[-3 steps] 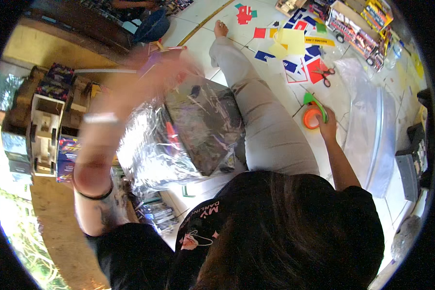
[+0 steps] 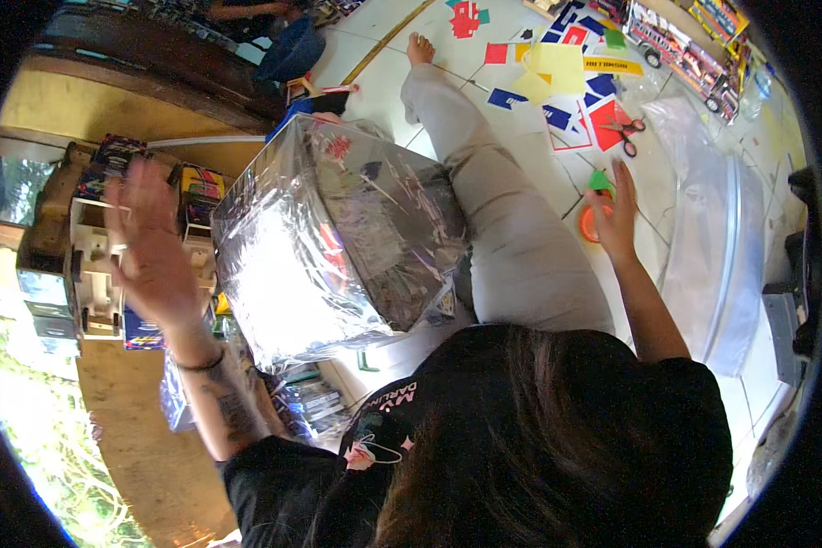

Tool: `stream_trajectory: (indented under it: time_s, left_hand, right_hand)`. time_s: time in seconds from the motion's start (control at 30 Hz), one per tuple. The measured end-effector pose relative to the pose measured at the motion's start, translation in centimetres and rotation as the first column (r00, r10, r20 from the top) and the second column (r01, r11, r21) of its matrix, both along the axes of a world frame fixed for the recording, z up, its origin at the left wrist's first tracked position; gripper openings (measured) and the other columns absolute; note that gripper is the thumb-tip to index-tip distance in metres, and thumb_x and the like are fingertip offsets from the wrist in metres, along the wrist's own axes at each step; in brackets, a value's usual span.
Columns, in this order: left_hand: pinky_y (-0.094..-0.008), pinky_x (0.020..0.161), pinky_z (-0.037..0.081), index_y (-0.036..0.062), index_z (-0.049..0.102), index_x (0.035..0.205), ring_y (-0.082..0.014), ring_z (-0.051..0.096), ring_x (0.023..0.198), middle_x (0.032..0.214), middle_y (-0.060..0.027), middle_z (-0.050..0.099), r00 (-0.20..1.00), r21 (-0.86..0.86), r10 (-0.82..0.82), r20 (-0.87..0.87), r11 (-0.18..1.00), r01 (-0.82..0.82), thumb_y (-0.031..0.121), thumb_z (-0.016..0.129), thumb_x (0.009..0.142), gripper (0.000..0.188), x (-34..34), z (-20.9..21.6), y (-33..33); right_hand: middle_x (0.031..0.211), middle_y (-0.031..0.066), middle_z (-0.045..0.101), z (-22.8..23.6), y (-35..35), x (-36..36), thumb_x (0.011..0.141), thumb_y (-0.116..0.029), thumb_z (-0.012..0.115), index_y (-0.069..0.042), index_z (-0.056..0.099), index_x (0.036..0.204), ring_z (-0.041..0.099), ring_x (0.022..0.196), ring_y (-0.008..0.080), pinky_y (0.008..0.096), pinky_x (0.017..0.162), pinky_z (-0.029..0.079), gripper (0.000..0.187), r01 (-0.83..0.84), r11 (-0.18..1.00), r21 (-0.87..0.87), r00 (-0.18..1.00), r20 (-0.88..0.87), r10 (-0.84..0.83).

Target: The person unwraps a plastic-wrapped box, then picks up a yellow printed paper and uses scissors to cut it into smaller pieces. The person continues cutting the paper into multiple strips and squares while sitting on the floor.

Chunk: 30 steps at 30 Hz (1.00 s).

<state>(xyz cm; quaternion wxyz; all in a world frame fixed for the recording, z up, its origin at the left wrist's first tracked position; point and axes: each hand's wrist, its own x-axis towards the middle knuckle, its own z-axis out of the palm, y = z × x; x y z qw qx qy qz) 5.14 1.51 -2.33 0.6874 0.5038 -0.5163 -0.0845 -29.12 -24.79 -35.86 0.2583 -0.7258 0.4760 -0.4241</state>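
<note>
A large box-shaped thing wrapped in shiny clear plastic (image 2: 388, 237) rests against my legs, with glare over its left side. To its left my left hand (image 2: 155, 251) is raised, fingers apart and holding nothing, slightly blurred. My right hand (image 2: 619, 219) is at the right beside a tape dispenser with a green top and an orange tape roll (image 2: 596, 224), which lies on the tiles. The fingers of this hand are stretched out and the hand partly covers the dispenser. Scissors (image 2: 626, 137) with dark handles lie farther off.
Coloured paper cut-outs (image 2: 557, 82) are scattered on the tiled floor ahead. A clear plastic sheet (image 2: 717, 247) spreads at the right. Toy trucks (image 2: 680, 55) stand at the far right, and wooden toy bodies with boxes (image 2: 96, 247) at the left. Another person's arm (image 2: 247, 9) shows at the top.
My left hand has swung from over the far end of the wrapped box to its left. My right hand's fingers have straightened and let go of the tape dispenser.
</note>
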Motion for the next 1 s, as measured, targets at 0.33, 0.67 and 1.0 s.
stream_trajectory:
  time_s: [0.33,0.67,1.0]
  left_hand:
    - [-0.0375,0.109,0.012,-0.0008,0.018,0.138,-0.0300,0.019,0.134,0.142,-0.0206,0.022,0.856,0.731,0.247,-0.455,0.652,0.201,0.054,0.031,0.089,0.075,6.9,-19.6,3.6]
    - [-0.0388,0.109,0.010,-0.0002,0.014,0.139,-0.0314,0.014,0.135,0.144,-0.0216,0.016,0.877,0.716,0.185,-0.444,0.662,0.223,0.060,0.032,0.085,0.083,5.1,-20.2,0.3]
    - [-0.0401,0.109,0.008,0.0004,0.010,0.140,-0.0327,0.009,0.136,0.145,-0.0226,0.011,0.906,0.547,0.114,-0.408,0.825,0.142,0.066,0.033,0.082,0.090,1.3,-22.5,-2.8]
  right_hand:
    - [0.143,0.0276,0.012,21.3,10.0,17.0,0.090,-0.044,0.042,0.008,0.013,0.137,0.013,0.135,0.0364,0.0402,0.109,0.011,0.076,-0.650,0.504,-0.569,0.289,0.429,0.856]
    - [0.148,0.0134,0.010,8.6,8.4,15.6,0.092,-0.055,0.020,-0.003,0.012,0.142,0.007,0.137,0.0200,0.0331,0.110,0.004,0.072,-0.881,0.155,0.447,0.473,0.835,0.282]
    - [0.117,0.0130,0.054,10.9,5.0,19.3,0.083,-0.067,0.033,-0.006,0.049,0.122,0.051,0.104,0.0224,0.0323,0.090,0.038,0.075,-0.855,-0.048,0.517,0.485,0.829,0.278]
